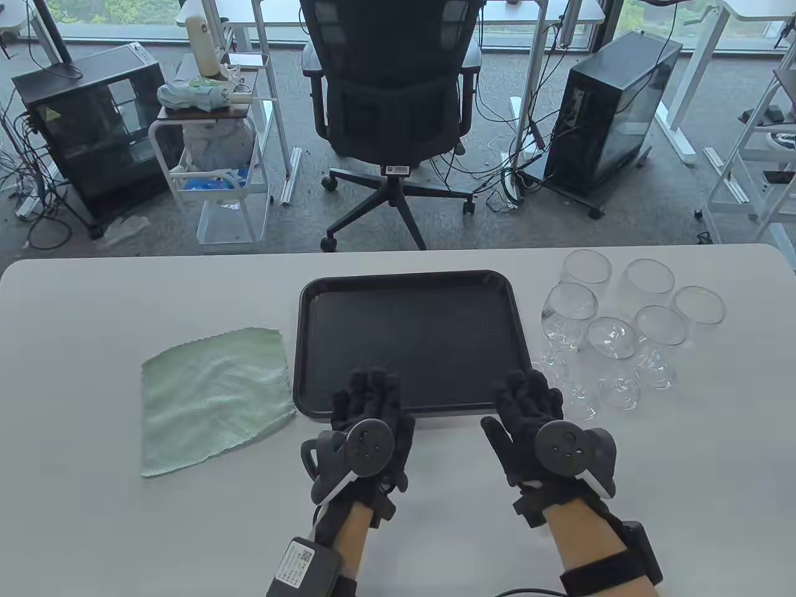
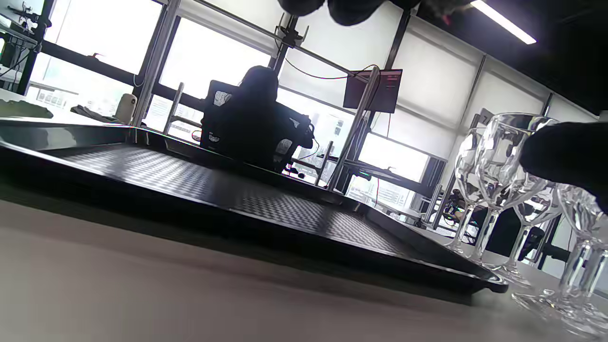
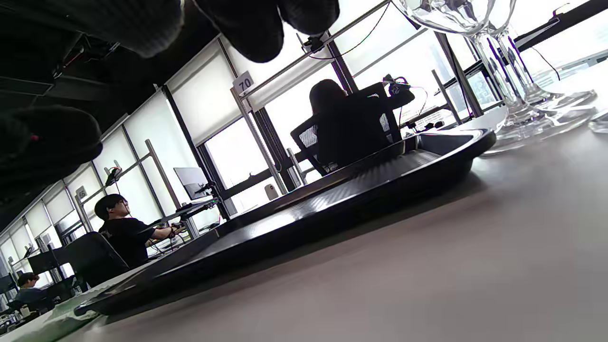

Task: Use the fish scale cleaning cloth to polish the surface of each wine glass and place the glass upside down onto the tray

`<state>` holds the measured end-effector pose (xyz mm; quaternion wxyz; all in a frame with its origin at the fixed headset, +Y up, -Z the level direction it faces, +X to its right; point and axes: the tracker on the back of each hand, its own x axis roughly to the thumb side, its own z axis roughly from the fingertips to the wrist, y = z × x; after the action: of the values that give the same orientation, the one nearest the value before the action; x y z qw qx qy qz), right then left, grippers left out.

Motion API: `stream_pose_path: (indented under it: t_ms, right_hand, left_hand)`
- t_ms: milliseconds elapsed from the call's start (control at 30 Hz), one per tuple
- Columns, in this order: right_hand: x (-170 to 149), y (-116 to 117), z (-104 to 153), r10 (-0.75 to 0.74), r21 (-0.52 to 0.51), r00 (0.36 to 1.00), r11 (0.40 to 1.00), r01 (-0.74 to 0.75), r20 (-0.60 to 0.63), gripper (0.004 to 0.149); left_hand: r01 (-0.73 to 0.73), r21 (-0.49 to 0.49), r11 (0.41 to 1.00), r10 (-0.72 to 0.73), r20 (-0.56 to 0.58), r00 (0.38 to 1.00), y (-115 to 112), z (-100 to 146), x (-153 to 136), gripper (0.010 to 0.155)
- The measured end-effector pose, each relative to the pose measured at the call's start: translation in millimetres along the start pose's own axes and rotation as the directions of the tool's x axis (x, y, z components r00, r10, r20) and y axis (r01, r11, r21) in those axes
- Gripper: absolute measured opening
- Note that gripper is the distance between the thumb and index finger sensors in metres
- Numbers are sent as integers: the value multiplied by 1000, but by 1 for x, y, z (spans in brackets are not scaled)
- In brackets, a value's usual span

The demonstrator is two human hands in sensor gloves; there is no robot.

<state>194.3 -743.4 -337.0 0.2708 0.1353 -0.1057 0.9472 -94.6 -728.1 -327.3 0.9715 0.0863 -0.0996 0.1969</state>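
A black tray [image 1: 317, 348] lies mid-table with nothing on it. Left of it a green fish scale cloth [image 1: 214, 398] is spread flat. Several clear wine glasses [image 1: 612, 339] stand upright in a cluster right of the tray. My left hand [image 1: 372, 398] lies palm down at the tray's near edge, fingers loosely bent over the rim, holding nothing. My right hand [image 1: 525, 398] rests the same way at the tray's near right corner, just beside the nearest glass base [image 1: 575, 401]. The left wrist view has the tray [image 2: 266, 209] and the glasses [image 2: 503, 166].
The white table [image 1: 93, 528] stretches wide around the hands. Behind its far edge stand an office chair [image 1: 392, 106], a small cart [image 1: 211, 155] and two computer cases on the floor. People sit at desks in the right wrist view.
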Motion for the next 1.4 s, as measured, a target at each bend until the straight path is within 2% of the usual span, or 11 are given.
stream_pose_path:
  t_ms: [367, 600, 700, 833, 967, 1100, 1167, 1233, 1300, 1400]
  right_hand:
    - [0, 0, -3, -5, -6, 1000, 1000, 5, -20, 66]
    - [0, 2, -3, -19, -5, 999, 1000, 19, -29, 68]
    - [3, 2, -2, -32, -3, 999, 999, 32, -23, 68]
    - [5, 1, 2, -50, -1, 999, 999, 50, -19, 68]
    - [6, 1, 2, -56, 2, 998, 998, 56, -20, 69]
    - [7, 0, 2, -52, 4, 998, 999, 52, -24, 69]
    - [6, 1, 1, -55, 7, 998, 998, 55, -30, 69]
    - [6, 2, 0, -52, 14, 998, 999, 52, -35, 69]
    - [5, 3, -1, -45, 22, 998, 999, 46, -41, 69]
    - [5, 4, -1, -44, 29, 998, 999, 46, -47, 69]
  left_hand:
    - [-15, 5, 1000, 15, -2, 1000, 2, 0, -4, 63]
    - [-27, -18, 999, 25, -58, 998, -1, -3, -16, 66]
    - [-45, -21, 999, 42, -123, 991, -2, -10, -31, 69]
    - [-95, -56, 994, 72, -324, 943, 12, -32, -79, 71]
    - [-134, -43, 990, 88, -552, 829, 36, -56, -155, 79]
    - [-131, -143, 981, -2, -682, 732, 35, -62, -211, 93]
    - [-186, -229, 956, -48, -741, 670, 29, -62, -228, 99]
    - [-239, -241, 941, -36, -773, 634, 21, -60, -242, 103]
    - [-281, -265, 922, -35, -782, 622, 14, -59, -249, 107]
    - [-376, -345, 860, -60, -800, 597, 2, -57, -256, 105]
